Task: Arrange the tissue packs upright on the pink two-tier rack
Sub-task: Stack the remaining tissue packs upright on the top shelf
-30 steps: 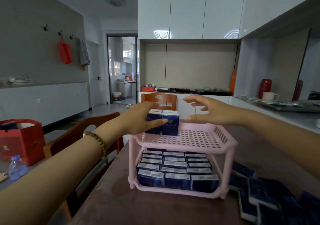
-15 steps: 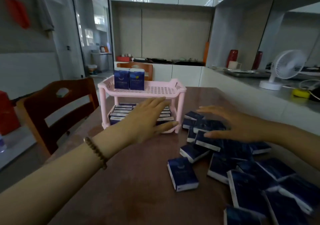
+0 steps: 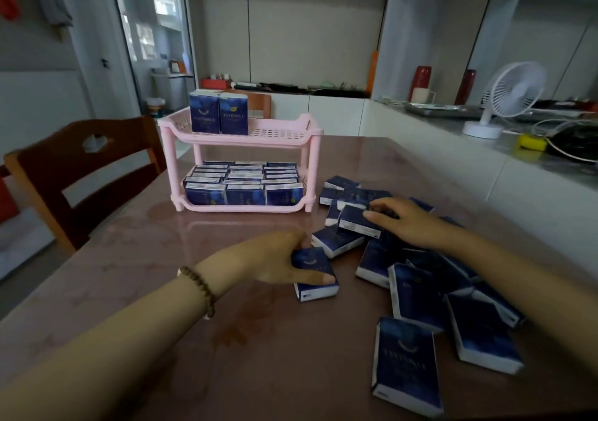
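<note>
Looking down over a brown surface (image 3: 145,275) from head height; a pink rack (image 3: 312,149) stands at its far side. On the top tier two packs (image 3: 218,115) stand upright at the left end, side by side and touching; the lower tier holds tight rows (image 3: 242,181) of upright packs, three across. Right of the rack lies a pile (image 3: 420,278) of loose blue packs, flat and overlapping. The left hand (image 3: 278,259), a bead bracelet (image 3: 202,291) on its wrist, has its grip closed on a lone pack (image 3: 312,260) lying flat just left of the pile; thumb across the top face, fingers at the far edge. The right hand (image 3: 411,223) is at the pile's far part; its grip curls on a top pack (image 3: 354,221) — thumb on the upper face, fingers bent over the far edge; whether that pack is lifted I cannot tell. A wooden chair (image 3: 81,168) stands at the left; a white fan (image 3: 514,93) sits on a second, grey surface at the right.
</note>
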### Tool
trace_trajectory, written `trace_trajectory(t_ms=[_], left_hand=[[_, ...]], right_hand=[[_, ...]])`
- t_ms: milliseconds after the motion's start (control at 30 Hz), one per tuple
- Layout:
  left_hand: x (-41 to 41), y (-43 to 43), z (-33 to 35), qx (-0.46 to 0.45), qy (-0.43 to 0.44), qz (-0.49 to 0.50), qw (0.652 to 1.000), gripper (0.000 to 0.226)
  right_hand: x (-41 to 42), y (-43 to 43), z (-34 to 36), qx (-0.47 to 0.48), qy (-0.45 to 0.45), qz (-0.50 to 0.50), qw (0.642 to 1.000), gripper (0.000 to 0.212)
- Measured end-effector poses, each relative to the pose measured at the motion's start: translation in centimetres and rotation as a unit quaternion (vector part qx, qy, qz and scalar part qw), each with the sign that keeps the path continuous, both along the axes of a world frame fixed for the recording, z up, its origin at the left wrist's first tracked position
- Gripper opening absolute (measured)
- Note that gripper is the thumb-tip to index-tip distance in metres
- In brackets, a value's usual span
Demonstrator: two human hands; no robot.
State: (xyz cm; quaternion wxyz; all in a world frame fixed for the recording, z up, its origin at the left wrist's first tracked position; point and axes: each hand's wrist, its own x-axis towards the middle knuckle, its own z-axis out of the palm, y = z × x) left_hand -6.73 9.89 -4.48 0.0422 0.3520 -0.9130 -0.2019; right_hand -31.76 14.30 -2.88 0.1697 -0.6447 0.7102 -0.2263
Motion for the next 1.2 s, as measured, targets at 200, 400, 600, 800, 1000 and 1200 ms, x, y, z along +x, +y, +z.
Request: trace_trajectory(t_ms=[200, 400, 600, 800, 1000, 1200], left_hand=[[0.2, -0.1, -0.1, 0.009, 0.03, -0.016, 0.999, 0.043], [0.8, -1.2, -0.5, 0.022, 0.108, -0.03, 0.993, 0.033], [2.3, -2.4, 0.1, 0.047, 0.226, -0.048, 0.972, 0.029], [4.8, -5.0, 2.0, 0.035, 0.278, -0.001, 0.96, 0.022], [8.5, -6.6, 6.7, 0.071, 0.29, 0.022, 0.954, 0.022], [11.8, -9.9, 12.5, -0.02, 0.243, 0.02, 0.97, 0.018]], right_hand=[[-0.1, -0.8, -0.2, 0.021, -0.053, -0.035, 0.998, 0.051], [-0.4, -0.6, -0.2, 0.011, -0.071, -0.022, 0.997, 0.042], [0.1, -0.4, 0.2, -0.061, -0.113, 0.022, 0.991, 0.034], [3.2, -2.0, 2.6, -0.092, -0.158, 0.076, 0.98, 0.038], [7.6, -4.2, 5.8, -0.102, -0.134, 0.157, 0.973, 0.032], [10.4, -8.0, 10.8, -0.116, -0.133, 0.192, 0.965, 0.042]])
